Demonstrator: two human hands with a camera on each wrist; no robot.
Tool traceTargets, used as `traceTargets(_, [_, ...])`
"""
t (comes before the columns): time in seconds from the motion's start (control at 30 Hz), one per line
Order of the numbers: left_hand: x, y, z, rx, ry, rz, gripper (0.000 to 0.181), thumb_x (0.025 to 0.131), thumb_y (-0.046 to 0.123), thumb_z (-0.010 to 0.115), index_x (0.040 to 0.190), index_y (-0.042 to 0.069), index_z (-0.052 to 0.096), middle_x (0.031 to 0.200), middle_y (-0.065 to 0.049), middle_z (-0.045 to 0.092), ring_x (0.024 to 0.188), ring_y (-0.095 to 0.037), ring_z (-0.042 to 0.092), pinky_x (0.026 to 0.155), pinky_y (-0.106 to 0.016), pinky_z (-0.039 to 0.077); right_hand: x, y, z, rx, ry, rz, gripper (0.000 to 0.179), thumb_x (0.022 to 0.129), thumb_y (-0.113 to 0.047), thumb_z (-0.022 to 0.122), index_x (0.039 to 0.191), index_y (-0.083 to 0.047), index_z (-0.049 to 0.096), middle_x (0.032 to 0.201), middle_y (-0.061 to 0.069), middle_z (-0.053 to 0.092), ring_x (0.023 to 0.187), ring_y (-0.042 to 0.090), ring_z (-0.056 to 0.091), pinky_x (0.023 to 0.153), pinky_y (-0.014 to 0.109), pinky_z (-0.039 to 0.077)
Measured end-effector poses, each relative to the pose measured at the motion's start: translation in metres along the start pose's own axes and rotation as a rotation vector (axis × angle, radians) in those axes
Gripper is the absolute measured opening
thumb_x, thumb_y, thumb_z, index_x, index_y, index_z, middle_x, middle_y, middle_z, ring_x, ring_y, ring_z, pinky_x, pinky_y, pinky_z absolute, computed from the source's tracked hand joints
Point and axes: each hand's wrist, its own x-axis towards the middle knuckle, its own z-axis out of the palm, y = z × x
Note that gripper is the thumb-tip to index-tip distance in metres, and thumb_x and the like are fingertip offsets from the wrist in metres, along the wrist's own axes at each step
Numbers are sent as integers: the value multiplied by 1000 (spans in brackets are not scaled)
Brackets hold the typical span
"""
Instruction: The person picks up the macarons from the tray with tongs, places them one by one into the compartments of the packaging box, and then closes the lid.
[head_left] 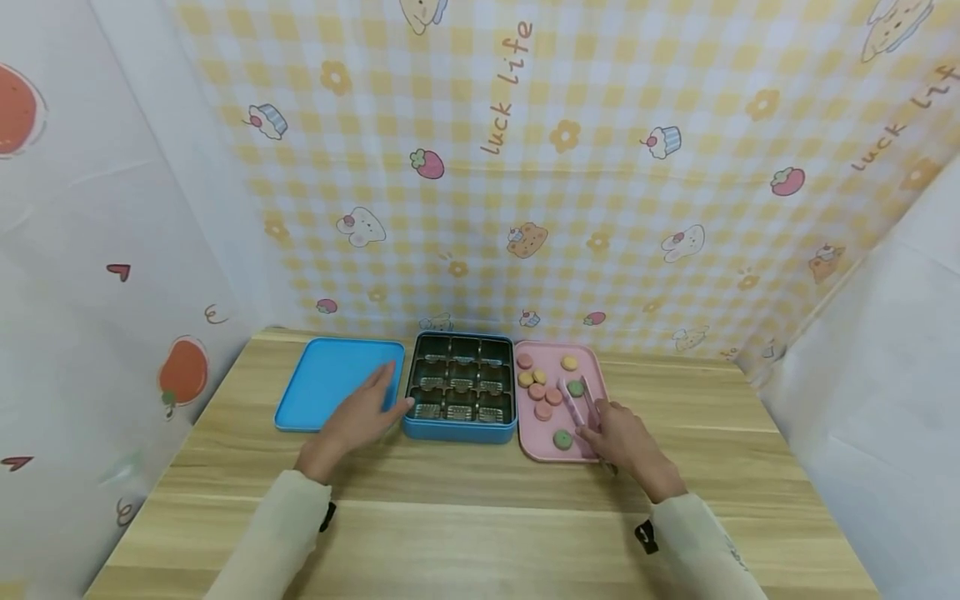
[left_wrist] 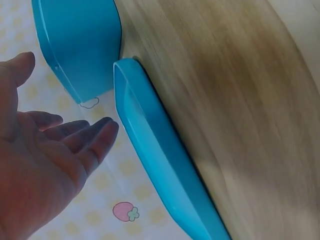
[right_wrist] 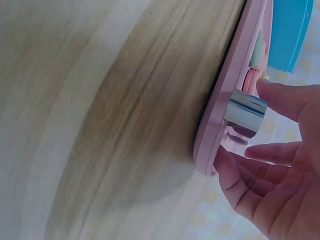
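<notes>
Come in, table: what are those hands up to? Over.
Left hand open beside blue box. Right hand holding tongs. Tips straddle green macaron on pink tray; contact unclear. No obstruction seen.

Back wall (head_left: 480,200): cloth-like hanging, yellow-and-white check, faint horizontal crease across middle. Prints scattered over it: flowers (head_left: 565,136), strawberries (head_left: 429,165), cupcakes (head_left: 665,142), cartoon animal heads (head_left: 527,240), "luck life" lettering (head_left: 496,129). Left wall (head_left: 112,208): white, wrinkled, with red hearts (head_left: 118,271), large orange-red fruit prints (head_left: 183,371), small squiggles (head_left: 215,314). Right wall (head_left: 892,350): mostly plain white, creased. Desk (head_left: 480,542): pale wood grain, darker bands, far edge against back wall. Light soft, fairly even; shadows on desk blurred. Light's source out of view.
</notes>
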Motion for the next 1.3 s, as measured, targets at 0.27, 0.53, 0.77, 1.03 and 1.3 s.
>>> traceTargets(0.27, [5,0,0,-103,-13,15,81,103,34,52,154,-11,8,159,-31,17,144,-47,25,112,-60,30,4,-5,2,52,-1,4,26,92,-22,71,95,-2,55,69,5,52,57,15,50,49,27,40])
traceTargets(0.53, [12,3,7,-130,-18,-16,75,105,31,48,154,-12,11,76,-12,58,45,-14,31,51,-33,35,5,-6,4,85,-7,50,27,93,-18,69,105,2,57,68,5,54,55,13,51,46,25,40])
traceTargets(0.77, [12,6,12,-128,-32,-23,72,106,29,47,155,-10,12,53,-1,38,44,-14,31,48,-32,32,4,-5,5,116,11,72,20,91,-12,68,102,2,58,67,5,54,54,13,51,45,24,39])
traceTargets(1.03, [11,6,17,-131,-76,-49,71,106,33,45,158,-2,11,47,1,37,38,-12,27,43,-31,32,1,-4,8,134,8,98,29,91,-10,66,113,6,58,70,6,57,55,13,52,46,24,42])
traceTargets(1.3, [11,6,18,-113,-87,-47,69,107,31,43,157,-5,11,46,2,36,37,-11,25,41,-29,31,2,-1,7,112,38,122,42,91,-13,66,125,9,56,75,7,59,58,14,53,48,25,42])
